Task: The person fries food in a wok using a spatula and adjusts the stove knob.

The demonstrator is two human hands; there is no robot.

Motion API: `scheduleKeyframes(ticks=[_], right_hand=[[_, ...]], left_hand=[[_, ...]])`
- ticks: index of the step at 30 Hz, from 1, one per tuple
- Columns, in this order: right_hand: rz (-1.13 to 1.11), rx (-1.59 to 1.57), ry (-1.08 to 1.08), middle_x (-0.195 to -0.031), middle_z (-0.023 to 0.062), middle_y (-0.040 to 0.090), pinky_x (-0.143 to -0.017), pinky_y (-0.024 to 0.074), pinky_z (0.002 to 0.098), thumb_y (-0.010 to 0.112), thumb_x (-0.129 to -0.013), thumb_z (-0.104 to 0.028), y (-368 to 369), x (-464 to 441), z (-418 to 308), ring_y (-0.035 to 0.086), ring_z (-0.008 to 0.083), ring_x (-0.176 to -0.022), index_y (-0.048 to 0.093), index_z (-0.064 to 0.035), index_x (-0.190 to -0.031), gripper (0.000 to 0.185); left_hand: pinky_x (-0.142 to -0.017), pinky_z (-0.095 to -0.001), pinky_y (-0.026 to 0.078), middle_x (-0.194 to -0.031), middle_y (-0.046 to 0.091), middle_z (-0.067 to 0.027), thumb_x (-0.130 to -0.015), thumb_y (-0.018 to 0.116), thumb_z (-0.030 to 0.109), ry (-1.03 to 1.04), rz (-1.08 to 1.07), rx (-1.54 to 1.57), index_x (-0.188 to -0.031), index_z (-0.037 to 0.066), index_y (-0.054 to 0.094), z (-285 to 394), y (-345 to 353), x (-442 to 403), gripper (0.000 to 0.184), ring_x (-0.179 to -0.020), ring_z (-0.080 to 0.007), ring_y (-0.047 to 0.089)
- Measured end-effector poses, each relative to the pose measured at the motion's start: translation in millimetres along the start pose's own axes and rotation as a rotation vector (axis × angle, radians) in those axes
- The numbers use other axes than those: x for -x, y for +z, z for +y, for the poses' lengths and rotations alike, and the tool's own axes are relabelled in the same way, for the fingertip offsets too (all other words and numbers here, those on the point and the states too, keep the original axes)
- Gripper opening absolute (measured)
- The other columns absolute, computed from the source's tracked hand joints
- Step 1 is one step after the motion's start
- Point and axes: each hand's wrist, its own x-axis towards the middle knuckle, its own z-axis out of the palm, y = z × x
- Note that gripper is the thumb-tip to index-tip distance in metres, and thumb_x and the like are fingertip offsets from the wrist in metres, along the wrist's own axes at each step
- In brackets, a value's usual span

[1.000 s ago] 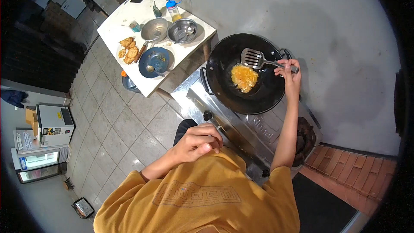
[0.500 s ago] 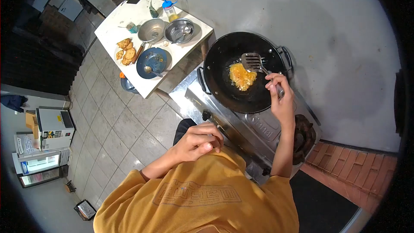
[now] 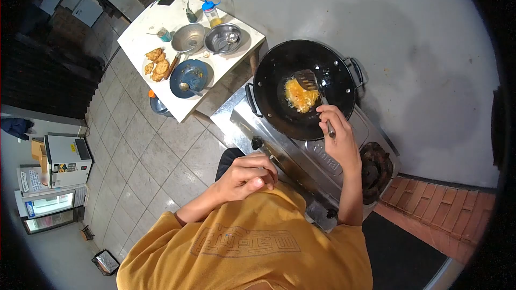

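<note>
My right hand (image 3: 339,135) grips the handle of a slotted metal spatula (image 3: 307,80) over a black wok (image 3: 328,115). The spatula's head touches the upper edge of a yellow-orange frying piece (image 3: 301,96), which bubbles in oil. Under the wok is a steel gas stove (image 3: 269,145). Held against my yellow shirt, my left hand (image 3: 248,178) has its fingers curled, and whatever may be inside them is hidden.
A white table (image 3: 185,104) at the upper left holds a blue plate (image 3: 183,68) with a spoon, two metal bowls (image 3: 189,38), several fried pieces (image 3: 160,67) and a blue-capped bottle (image 3: 212,13). A bare burner (image 3: 372,172) is right of the wok.
My right hand has moved left and down toward me, turning the spatula so its handle points more toward me. Its head has shifted slightly left onto the frying piece. My left hand stays still.
</note>
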Motion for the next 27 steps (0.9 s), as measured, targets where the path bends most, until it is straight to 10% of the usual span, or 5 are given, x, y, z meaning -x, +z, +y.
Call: scheduleKeyframes(ticks=[5, 14, 27], right_hand=[[0.02, -0.096, 0.117, -0.111, 0.0154, 0.061, -0.087, 0.0487, 0.0382, 0.058, -0.09, 0.003, 8, 6, 7, 0.061, 0.0367, -0.1, 0.05, 0.0002, -0.095, 0.01], [0.618, -0.487, 0.35, -0.107, 0.0132, 0.06, -0.073, 0.0534, 0.0284, 0.047, -0.103, -0.009, 25, 3, 43, 0.065, 0.017, -0.082, 0.048, 0.0004, -0.105, 0.01], [0.241, -0.449, 0.109, -0.113, 0.0131, 0.063, -0.079, 0.0471, 0.0262, 0.051, -0.102, -0.019, -11, -63, 106, 0.057, 0.0123, -0.082, 0.05, -0.0031, -0.097, 0.016]], left_hand=[[-0.076, -0.0372, 0.045, -0.085, 0.064, -0.0103, -0.105, 0.04, 0.035, 0.002, 0.008, -0.006, -0.073, 0.001, 0.063, 1, -1, 3, 0.052, -0.079, -0.0248, 0.061], [-0.074, -0.0371, 0.046, -0.085, 0.063, -0.0113, -0.105, 0.039, 0.034, 0.011, 0.017, -0.003, -0.073, -0.001, 0.063, 1, 0, 6, 0.053, -0.079, -0.0253, 0.06], [-0.075, -0.0372, 0.046, -0.086, 0.064, -0.0117, -0.105, 0.04, 0.034, 0.018, 0.032, -0.009, -0.074, -0.001, 0.064, 2, -3, 7, 0.053, -0.08, -0.0255, 0.061]])
